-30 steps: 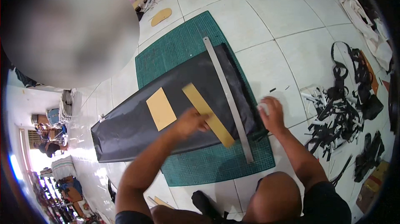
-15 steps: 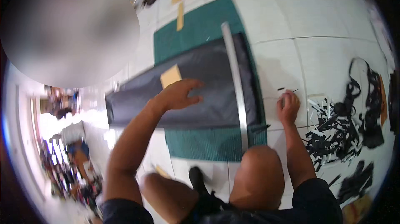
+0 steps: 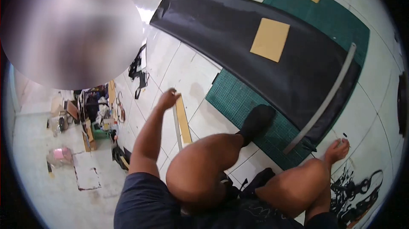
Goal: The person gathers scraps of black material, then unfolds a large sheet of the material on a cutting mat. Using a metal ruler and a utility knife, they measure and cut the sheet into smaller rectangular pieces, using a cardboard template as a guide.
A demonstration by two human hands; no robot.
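The person sits on the tiled floor (image 3: 191, 75). The left hand (image 3: 167, 99), left of centre in the frame, reaches out to the far end of a cardboard strip (image 3: 183, 120) that lies on the floor beside a thin pale bar (image 3: 177, 129). The fingers touch the strip's tip, but I cannot tell whether they grip it or only rest there.

The right hand (image 3: 338, 150), at lower right, hangs low over the floor with its fingers curled. Whether it pinches anything is unclear.

A black sheet (image 3: 238, 28) spreads from the top centre across a green cutting mat (image 3: 243, 101). A long metal ruler (image 3: 328, 99) lies along its right edge, probably to keep it flat. A cardboard rectangle (image 3: 270, 39) rests on the sheet, and a foot in a black sock (image 3: 255, 122) sits on the mat's near edge. Black scraps (image 3: 358, 195) lie at lower right.
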